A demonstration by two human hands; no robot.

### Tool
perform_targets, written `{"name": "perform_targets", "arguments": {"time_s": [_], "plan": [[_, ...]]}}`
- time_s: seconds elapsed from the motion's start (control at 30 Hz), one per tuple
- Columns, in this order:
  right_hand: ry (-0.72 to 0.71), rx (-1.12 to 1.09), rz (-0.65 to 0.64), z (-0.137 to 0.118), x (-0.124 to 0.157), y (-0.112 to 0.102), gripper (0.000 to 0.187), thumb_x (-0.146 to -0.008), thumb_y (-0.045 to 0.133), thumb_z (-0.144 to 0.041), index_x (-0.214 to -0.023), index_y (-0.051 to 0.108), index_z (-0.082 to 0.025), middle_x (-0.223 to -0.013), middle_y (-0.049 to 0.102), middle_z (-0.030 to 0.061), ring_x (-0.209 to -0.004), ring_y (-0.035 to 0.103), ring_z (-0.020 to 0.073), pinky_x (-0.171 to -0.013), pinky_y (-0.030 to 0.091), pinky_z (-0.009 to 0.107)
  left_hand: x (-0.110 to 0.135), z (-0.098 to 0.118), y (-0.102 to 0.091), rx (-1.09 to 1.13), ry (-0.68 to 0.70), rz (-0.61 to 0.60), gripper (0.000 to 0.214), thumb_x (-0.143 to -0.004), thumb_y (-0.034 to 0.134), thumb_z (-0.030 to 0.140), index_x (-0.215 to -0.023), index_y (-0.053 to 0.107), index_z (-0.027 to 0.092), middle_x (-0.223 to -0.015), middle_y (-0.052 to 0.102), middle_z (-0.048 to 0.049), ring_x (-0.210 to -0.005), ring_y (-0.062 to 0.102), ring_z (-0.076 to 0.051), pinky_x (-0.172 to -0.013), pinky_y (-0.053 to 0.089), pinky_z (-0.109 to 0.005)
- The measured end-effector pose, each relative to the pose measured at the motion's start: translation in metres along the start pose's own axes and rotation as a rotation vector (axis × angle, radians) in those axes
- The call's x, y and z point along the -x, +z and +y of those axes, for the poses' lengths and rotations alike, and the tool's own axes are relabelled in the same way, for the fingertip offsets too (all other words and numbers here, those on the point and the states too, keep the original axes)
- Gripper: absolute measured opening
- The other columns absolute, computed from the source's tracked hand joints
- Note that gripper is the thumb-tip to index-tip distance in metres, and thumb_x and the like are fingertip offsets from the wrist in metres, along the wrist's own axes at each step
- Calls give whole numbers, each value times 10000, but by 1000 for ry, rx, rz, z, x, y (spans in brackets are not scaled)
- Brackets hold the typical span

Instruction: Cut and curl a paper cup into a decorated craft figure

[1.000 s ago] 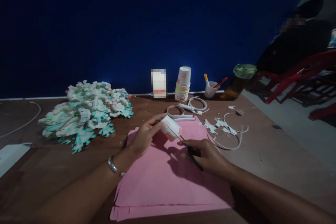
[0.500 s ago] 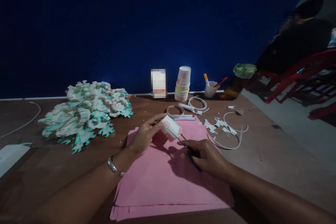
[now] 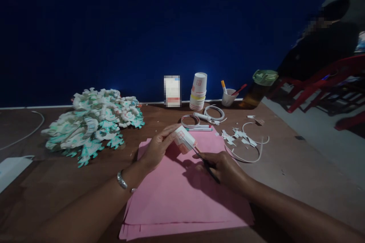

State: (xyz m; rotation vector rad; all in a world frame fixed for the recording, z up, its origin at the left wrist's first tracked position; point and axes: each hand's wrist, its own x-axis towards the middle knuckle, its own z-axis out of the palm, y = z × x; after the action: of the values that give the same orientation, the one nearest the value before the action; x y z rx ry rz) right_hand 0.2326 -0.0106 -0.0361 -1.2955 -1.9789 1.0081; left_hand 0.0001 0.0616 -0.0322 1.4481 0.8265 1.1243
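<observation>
A white paper cup [image 3: 185, 139] with red print is tilted above the pink paper sheets [image 3: 182, 201]. My left hand [image 3: 155, 150] is closed on its upper left end, thumb and fingers pinching the wall. In my right hand [image 3: 221, 167] is a pair of scissors [image 3: 209, 168] with dark handles, fingers wrapped round them. Their blades meet the lower right edge of the cup; whether they cut into the wall there is too dim to tell. Beyond the cup lie marker pens [image 3: 199, 129] and a paper ring [image 3: 190, 121].
At the left is a pile of cut white and green paper pieces [image 3: 99, 121]. A stack of paper cups [image 3: 199, 91], a cup with pens [image 3: 229, 97] and a green-lidded jar [image 3: 258, 87] stand at the back. White scraps [image 3: 239, 136] and cable lie right. A person [image 3: 325, 45] sits far right.
The scissor blades have drawn closer together at the cup's edge. Both hands and the cup stay almost where they were.
</observation>
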Motion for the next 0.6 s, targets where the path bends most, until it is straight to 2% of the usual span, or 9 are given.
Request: {"name": "perform_targets", "arguments": {"time_s": [0.1, 0.27, 0.43, 0.6], "plan": [[9, -33, -2, 1, 0, 0, 420, -900, 607, -358, -1236, 723, -135, -656, 682, 11, -537, 529, 134, -528, 413, 222, 2, 4, 2, -99, 47, -8, 359, -977, 547, 403, -1297, 665, 290, -1480, 541, -50, -1400, 444, -261, -1204, 297, -420], [-1, -82, -5, 1, -2, -1, 436, -891, 622, -391, -1245, 719, -155, -847, 740, 50, -640, 586, 165, -600, 457, 248, 7, 15, 7, -288, 81, -44, 350, -1003, 488, 395, -1283, 667, 284, -1441, 560, -45, -1369, 472, -232, -1204, 296, -394], [44, -101, -12, 5, -1, 1, 413, -886, 621, -348, -1228, 726, -140, -650, 637, 4, -534, 470, 117, -531, 395, 228, 7, 14, 6, -322, 96, -60, 355, -1014, 467, 382, -1295, 653, 273, -1422, 561, -52, -1359, 476, -216, -1196, 308, -385], [105, -224, -25, 4, 1, 4, 420, -881, 632, -365, -1215, 723, -126, -569, 530, -25, -491, 402, 97, -462, 341, 206, 5, 12, 6, -323, 106, -66, 338, -1016, 463, 369, -1266, 671, 276, -1410, 566, -50, -1342, 490, -218, -1190, 314, -389]]}}
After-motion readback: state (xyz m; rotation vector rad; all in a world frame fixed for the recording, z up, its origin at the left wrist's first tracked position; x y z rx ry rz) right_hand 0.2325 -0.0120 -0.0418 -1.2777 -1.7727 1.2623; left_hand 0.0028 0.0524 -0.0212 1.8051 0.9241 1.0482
